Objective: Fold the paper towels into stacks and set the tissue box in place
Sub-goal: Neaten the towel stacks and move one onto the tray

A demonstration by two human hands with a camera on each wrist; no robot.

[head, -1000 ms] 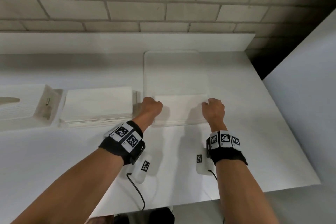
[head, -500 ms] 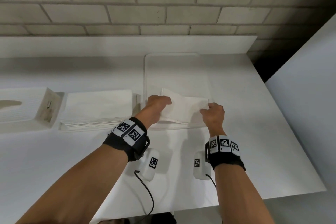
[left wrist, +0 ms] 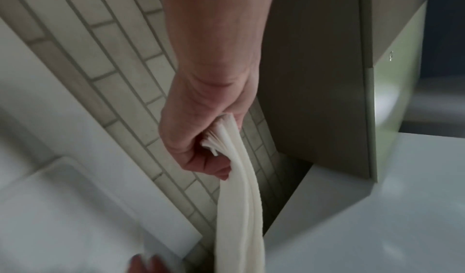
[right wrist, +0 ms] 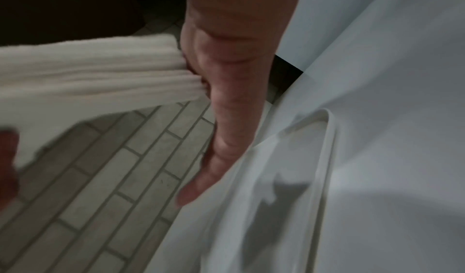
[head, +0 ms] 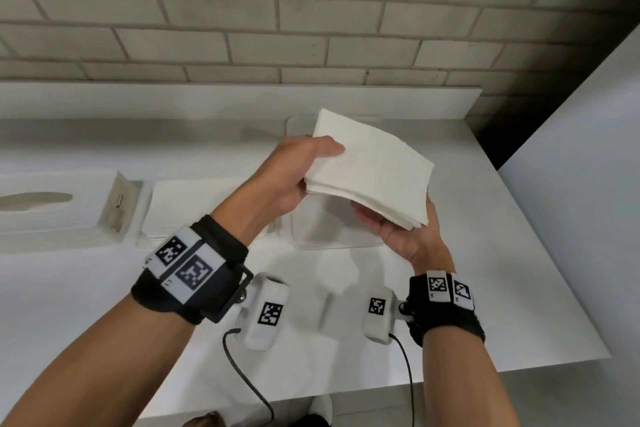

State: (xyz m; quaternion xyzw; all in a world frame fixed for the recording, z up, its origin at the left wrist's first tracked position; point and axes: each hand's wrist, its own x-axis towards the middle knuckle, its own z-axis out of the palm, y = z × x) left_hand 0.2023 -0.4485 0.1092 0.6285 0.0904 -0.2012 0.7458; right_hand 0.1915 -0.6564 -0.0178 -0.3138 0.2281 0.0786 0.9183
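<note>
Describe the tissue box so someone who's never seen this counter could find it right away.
Start at the white counter below the brick wall and go to its far left end. The tissue box lies there, left of the flat pile of paper towels. It is the only boxy thing, with a long oval slot in its top and one end flap open.
</note>
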